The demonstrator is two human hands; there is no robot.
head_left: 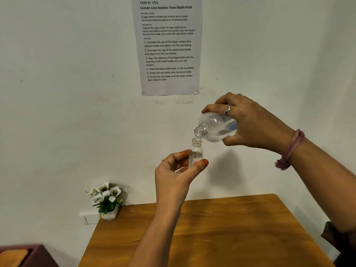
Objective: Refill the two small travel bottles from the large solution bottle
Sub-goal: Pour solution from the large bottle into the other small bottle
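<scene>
My left hand (174,175) holds a small clear travel bottle (196,152) upright and uncapped, thumb and fingers around its lower half. My right hand (248,122) grips the large clear solution bottle (215,128) from above. It is tilted to the left with no cap on, and its open neck sits just above the small bottle's mouth. Clear liquid lies in the lower side of the large bottle. Both bottles are held high above the table, in front of the wall. No second travel bottle and no caps are in view.
A wooden table (212,237) lies below my arms. A small white pot of white flowers (107,199) stands at its back left corner. A printed task sheet (167,45) hangs on the wall. A dark red piece of furniture (28,255) sits at lower left.
</scene>
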